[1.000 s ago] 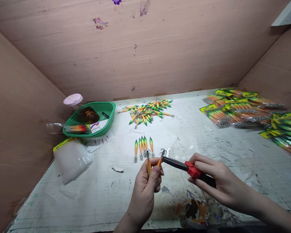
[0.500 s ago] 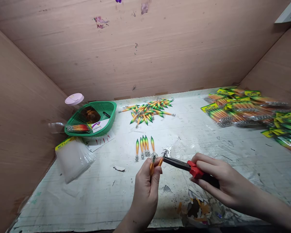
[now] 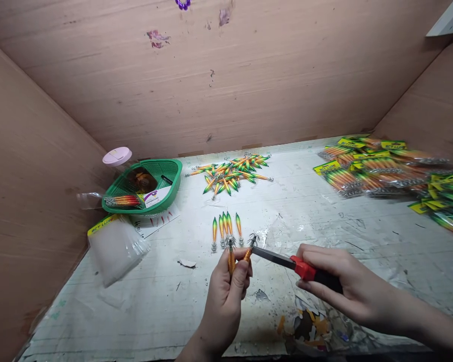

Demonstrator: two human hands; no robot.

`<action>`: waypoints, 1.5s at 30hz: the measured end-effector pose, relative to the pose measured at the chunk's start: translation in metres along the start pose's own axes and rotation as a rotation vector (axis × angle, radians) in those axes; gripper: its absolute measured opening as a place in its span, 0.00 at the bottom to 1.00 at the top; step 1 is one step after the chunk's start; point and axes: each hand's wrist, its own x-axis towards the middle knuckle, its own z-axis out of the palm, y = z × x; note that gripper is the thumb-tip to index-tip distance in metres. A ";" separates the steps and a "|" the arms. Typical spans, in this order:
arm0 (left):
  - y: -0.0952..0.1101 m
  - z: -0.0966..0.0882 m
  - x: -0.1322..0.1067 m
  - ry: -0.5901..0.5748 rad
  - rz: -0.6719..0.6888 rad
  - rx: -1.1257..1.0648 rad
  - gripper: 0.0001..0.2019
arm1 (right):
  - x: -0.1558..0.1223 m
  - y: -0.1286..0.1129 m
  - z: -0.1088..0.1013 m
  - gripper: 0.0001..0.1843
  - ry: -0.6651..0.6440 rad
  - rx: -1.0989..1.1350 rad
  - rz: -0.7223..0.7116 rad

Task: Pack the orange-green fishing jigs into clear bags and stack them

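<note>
Two orange squid jigs (image 3: pixel 231 261) are pinched in my left hand (image 3: pixel 226 291), their spiky hook crowns pointing up and away from me. My right hand (image 3: pixel 335 281) is closed round red-and-black pliers (image 3: pixel 275 257). The narrow jaws reach left to the right-hand jig, just below its hook crown (image 3: pixel 253 240); whether they grip it I cannot tell. Beyond my left hand several green-and-orange jigs (image 3: pixel 215 231) lie in a loose row, hooks toward me. Farther back is a heap of similar jigs (image 3: pixel 230 176).
At left stands a green basket (image 3: pixel 166 201) holding jigs and a card, by a pink-lidded jar (image 3: pixel 117 156). Clear plastic bags (image 3: pixel 115 256) lie before it. Packaged jigs (image 3: pixel 377 166) are piled at right. Wooden walls (image 3: pixel 249 90) enclose the worn table (image 3: pixel 136 322).
The two jigs in my left hand have turned slightly and spread farther apart at their hook ends. The pliers' jaws have shifted a little left and down along the right-hand jig.
</note>
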 end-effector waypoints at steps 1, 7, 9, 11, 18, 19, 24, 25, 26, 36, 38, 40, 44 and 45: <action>0.001 0.000 0.001 -0.010 -0.035 -0.074 0.15 | -0.001 0.005 -0.001 0.10 -0.018 -0.009 0.028; 0.003 0.001 0.010 0.086 -0.075 -0.330 0.17 | -0.007 0.026 0.001 0.11 0.172 -0.223 0.174; 0.004 0.003 0.010 0.075 -0.096 -0.345 0.15 | -0.006 0.017 0.002 0.09 0.120 -0.094 0.141; 0.005 0.005 0.009 0.058 -0.109 -0.336 0.15 | -0.002 0.004 0.003 0.08 0.094 0.009 0.092; -0.002 0.008 0.006 0.010 -0.085 -0.195 0.16 | 0.011 -0.018 0.005 0.08 0.084 -0.019 0.024; -0.003 0.008 0.006 0.007 -0.089 -0.177 0.16 | 0.012 -0.018 0.005 0.08 0.090 -0.024 0.016; -0.002 0.009 0.003 0.026 -0.087 -0.099 0.19 | 0.012 -0.018 0.005 0.09 0.104 -0.034 -0.009; -0.001 0.009 0.002 0.034 -0.085 -0.079 0.19 | 0.012 -0.018 0.005 0.09 0.102 -0.036 -0.010; -0.001 0.010 0.002 0.043 -0.079 -0.058 0.19 | 0.012 -0.018 0.004 0.09 0.100 -0.039 -0.009; 0.000 0.009 0.002 0.116 0.027 0.033 0.15 | 0.012 -0.014 0.008 0.07 0.136 -0.064 -0.110; 0.000 0.010 0.002 0.088 -0.008 -0.010 0.16 | 0.011 -0.010 0.011 0.07 0.134 -0.054 -0.117; 0.000 0.010 0.003 0.051 -0.041 -0.074 0.17 | 0.010 -0.006 0.014 0.07 0.140 -0.027 -0.120; -0.001 0.009 0.004 -0.019 -0.111 -0.194 0.18 | 0.007 0.001 0.018 0.08 0.150 0.032 -0.119; -0.001 0.009 0.004 -0.034 -0.133 -0.220 0.19 | 0.007 0.002 0.019 0.08 0.149 0.043 -0.115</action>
